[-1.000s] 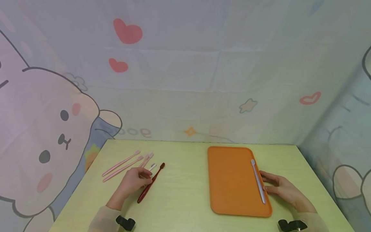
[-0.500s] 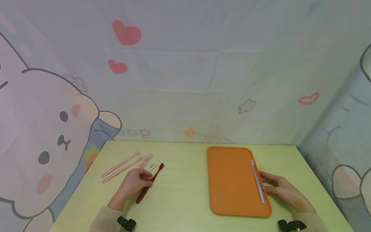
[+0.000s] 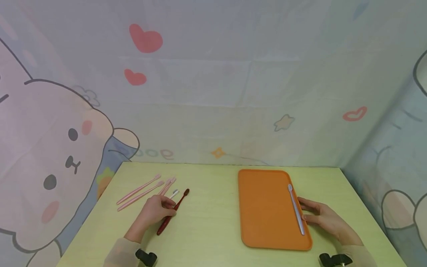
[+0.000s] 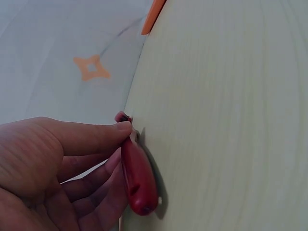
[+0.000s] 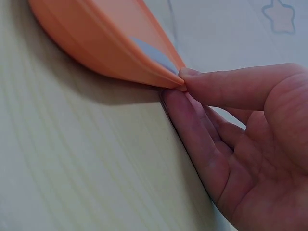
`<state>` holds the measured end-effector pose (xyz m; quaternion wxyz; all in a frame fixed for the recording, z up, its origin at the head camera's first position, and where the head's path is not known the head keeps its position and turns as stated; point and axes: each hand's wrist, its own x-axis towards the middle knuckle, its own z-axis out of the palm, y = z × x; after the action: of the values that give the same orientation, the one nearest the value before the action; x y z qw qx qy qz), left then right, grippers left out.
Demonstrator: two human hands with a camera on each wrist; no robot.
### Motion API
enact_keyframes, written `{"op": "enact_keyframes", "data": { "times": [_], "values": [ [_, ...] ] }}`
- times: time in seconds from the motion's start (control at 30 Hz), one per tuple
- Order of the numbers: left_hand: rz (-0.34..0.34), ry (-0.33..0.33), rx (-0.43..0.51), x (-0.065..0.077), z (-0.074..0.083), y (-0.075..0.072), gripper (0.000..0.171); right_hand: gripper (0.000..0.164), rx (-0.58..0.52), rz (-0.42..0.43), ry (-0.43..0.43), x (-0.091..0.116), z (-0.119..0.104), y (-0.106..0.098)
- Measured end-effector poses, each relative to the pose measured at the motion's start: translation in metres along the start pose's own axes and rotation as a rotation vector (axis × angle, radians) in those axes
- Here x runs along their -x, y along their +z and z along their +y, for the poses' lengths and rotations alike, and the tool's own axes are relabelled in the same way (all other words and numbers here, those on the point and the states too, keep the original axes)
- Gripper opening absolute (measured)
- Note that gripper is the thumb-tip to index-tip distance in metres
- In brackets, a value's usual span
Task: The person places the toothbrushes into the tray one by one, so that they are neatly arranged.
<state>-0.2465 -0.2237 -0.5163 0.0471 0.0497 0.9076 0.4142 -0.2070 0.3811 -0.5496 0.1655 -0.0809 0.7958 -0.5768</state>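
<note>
In the head view my left hand (image 3: 155, 212) pinches a dark red toothbrush (image 3: 164, 226) around its middle, bristle end pointing away. The left wrist view shows the thumb on top of the red toothbrush (image 4: 139, 183) and the other fingers behind it. A white toothbrush (image 3: 174, 193) with greyish bristles pokes out past that hand, its handle hidden. My right hand (image 3: 325, 218) grips the right rim of an orange tray (image 3: 263, 207) between thumb and fingers, as the right wrist view confirms on the tray edge (image 5: 115, 67). A pale lavender toothbrush (image 3: 296, 209) lies in the tray along its right side.
Several pink toothbrushes (image 3: 140, 195) lie on the pale yellow-green table (image 3: 210, 207), left of and beyond my left hand. A cloth backdrop (image 3: 213, 92) printed with hearts and a cartoon animal stands behind the table and along its sides.
</note>
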Motion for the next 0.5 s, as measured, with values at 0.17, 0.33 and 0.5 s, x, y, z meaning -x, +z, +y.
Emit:
{"op": "enact_keyframes", "data": {
  "times": [0.17, 0.33, 0.5],
  "values": [
    [-0.012, -0.01, -0.01, 0.0009, 0.0006, 0.0006, 0.019, 0.076, 0.012, 0.004, -0.003, 0.0, 0.0009, 0.0001],
    [-0.017, -0.027, -0.007, 0.002, 0.0031, 0.0002, 0.019, 0.077, 0.008, -0.001, -0.002, 0.0005, -0.0007, 0.0006],
    [-0.019, -0.023, -0.004, 0.0032, 0.005, 0.0, 0.019, 0.077, 0.016, 0.004, 0.001, 0.0005, -0.001, 0.0011]
  ]
}}
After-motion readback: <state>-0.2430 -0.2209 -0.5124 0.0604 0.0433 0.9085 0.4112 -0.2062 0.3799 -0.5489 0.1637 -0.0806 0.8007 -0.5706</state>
